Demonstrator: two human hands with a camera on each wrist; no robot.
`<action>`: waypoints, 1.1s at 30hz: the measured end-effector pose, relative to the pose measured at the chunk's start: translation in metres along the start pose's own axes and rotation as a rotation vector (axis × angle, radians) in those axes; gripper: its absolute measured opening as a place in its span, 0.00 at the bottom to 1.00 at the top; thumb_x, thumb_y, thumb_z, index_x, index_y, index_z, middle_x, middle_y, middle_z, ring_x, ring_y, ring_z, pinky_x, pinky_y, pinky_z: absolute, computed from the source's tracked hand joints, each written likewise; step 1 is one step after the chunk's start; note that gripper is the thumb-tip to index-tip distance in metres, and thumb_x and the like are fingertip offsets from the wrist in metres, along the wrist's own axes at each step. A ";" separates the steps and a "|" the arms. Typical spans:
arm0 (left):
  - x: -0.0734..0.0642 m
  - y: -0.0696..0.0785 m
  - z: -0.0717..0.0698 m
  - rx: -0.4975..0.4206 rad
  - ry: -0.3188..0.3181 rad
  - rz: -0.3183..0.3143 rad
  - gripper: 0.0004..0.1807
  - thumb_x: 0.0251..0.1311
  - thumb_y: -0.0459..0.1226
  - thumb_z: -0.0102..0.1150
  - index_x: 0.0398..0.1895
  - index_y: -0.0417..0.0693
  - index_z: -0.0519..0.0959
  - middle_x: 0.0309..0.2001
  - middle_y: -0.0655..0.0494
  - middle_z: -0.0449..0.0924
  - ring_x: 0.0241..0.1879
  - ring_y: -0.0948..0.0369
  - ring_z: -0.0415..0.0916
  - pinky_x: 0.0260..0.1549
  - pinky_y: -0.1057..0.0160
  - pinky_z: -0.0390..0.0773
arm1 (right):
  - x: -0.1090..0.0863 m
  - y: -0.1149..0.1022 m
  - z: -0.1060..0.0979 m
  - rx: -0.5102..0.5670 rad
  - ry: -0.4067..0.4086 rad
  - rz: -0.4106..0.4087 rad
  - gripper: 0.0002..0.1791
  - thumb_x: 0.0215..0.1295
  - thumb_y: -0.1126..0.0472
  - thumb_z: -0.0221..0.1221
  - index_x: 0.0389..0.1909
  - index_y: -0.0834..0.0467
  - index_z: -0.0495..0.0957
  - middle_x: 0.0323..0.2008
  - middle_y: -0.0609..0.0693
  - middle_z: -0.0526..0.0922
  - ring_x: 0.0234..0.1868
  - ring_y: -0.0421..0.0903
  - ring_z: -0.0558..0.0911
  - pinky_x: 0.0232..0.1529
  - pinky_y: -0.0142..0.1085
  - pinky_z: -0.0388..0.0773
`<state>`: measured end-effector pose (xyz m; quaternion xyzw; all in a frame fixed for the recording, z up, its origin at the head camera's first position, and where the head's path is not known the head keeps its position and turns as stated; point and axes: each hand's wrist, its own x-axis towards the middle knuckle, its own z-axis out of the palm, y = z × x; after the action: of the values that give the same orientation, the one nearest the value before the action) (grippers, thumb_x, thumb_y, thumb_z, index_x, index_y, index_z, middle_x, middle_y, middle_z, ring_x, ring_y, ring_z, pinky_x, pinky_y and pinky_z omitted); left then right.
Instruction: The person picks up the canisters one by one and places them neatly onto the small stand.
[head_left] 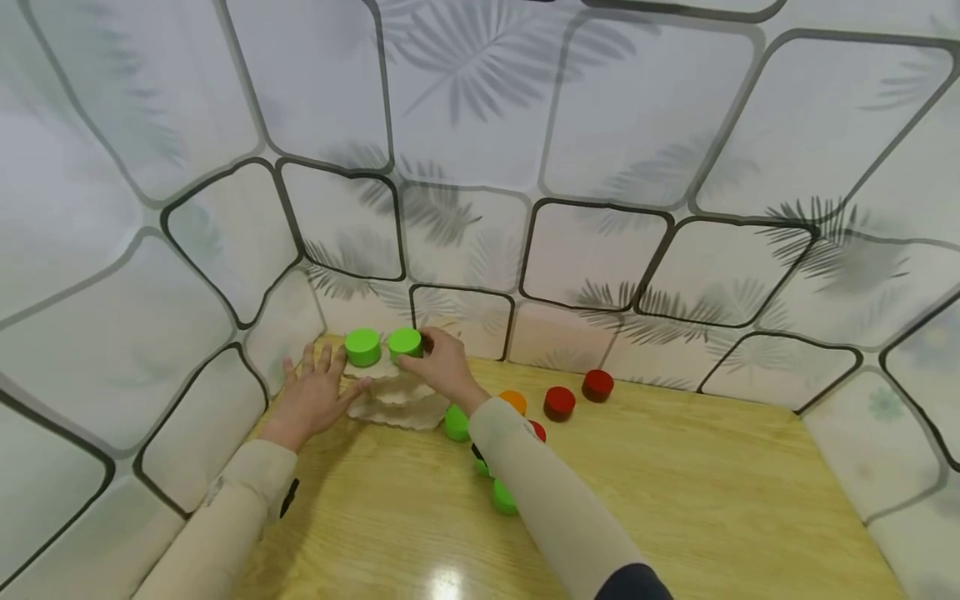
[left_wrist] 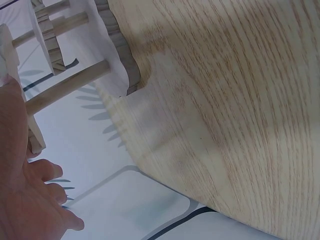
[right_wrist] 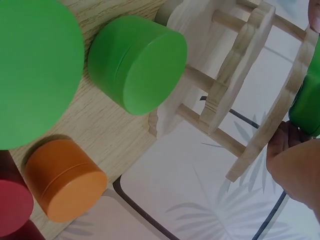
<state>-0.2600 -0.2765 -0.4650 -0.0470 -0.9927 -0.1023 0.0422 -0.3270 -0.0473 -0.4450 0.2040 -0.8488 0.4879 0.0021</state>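
Note:
A pale wooden tiered stand (head_left: pixel 390 389) with scalloped boards joined by dowels stands in the left corner of the table. On its top board sits a round green lidded jar (head_left: pixel 363 347). Beside it, my right hand (head_left: pixel 444 367) pinches a second green jar (head_left: pixel 405 342) between thumb and fingers, at the top board. My left hand (head_left: pixel 313 402) has its fingers spread at the stand's left side. In the left wrist view, the left thumb (left_wrist: pixel 10 92) lies against the upper board, with the other fingers off it. The right wrist view shows the right hand (right_wrist: pixel 295 162) at the held jar's side.
To the stand's right on the wooden table (head_left: pixel 675 483) are several more jars: a green jar (right_wrist: pixel 137 65), an orange jar (right_wrist: pixel 65 180), and red jars (head_left: pixel 559 403), some partly behind the right forearm. Patterned walls (head_left: pixel 465 233) rise along the back and left edges.

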 end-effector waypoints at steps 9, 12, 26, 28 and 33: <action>0.001 -0.002 -0.004 0.013 0.020 0.006 0.47 0.80 0.62 0.42 0.82 0.32 0.55 0.79 0.22 0.53 0.80 0.25 0.41 0.70 0.16 0.43 | 0.005 -0.004 0.003 -0.062 -0.004 -0.004 0.25 0.67 0.56 0.71 0.62 0.60 0.82 0.50 0.54 0.87 0.43 0.42 0.79 0.48 0.36 0.80; 0.002 -0.002 -0.003 0.012 0.014 0.002 0.47 0.80 0.63 0.41 0.83 0.32 0.54 0.79 0.22 0.53 0.80 0.25 0.41 0.70 0.16 0.42 | 0.006 -0.005 0.005 -0.089 -0.018 -0.005 0.26 0.67 0.54 0.70 0.63 0.59 0.82 0.49 0.54 0.87 0.41 0.41 0.78 0.46 0.35 0.79; -0.002 0.001 -0.002 0.018 0.005 -0.005 0.48 0.79 0.63 0.41 0.83 0.33 0.54 0.79 0.23 0.53 0.80 0.25 0.42 0.70 0.17 0.44 | 0.006 -0.004 0.011 -0.118 -0.035 0.002 0.28 0.67 0.50 0.69 0.65 0.57 0.81 0.44 0.50 0.87 0.38 0.41 0.77 0.43 0.36 0.77; -0.002 0.001 -0.002 0.018 0.007 -0.005 0.48 0.79 0.64 0.41 0.83 0.33 0.54 0.79 0.23 0.53 0.80 0.25 0.42 0.70 0.17 0.44 | 0.006 -0.004 0.011 -0.118 -0.031 0.002 0.28 0.67 0.49 0.70 0.65 0.57 0.81 0.45 0.51 0.87 0.38 0.41 0.77 0.43 0.36 0.76; -0.002 0.001 -0.001 0.011 0.003 -0.009 0.48 0.79 0.63 0.42 0.83 0.33 0.54 0.79 0.23 0.52 0.81 0.26 0.41 0.70 0.17 0.43 | 0.005 -0.004 0.011 -0.112 -0.029 0.011 0.27 0.67 0.50 0.70 0.64 0.57 0.82 0.45 0.51 0.87 0.38 0.41 0.77 0.42 0.35 0.75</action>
<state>-0.2579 -0.2762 -0.4645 -0.0420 -0.9934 -0.0971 0.0434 -0.3282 -0.0601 -0.4466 0.2058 -0.8758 0.4367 -0.0018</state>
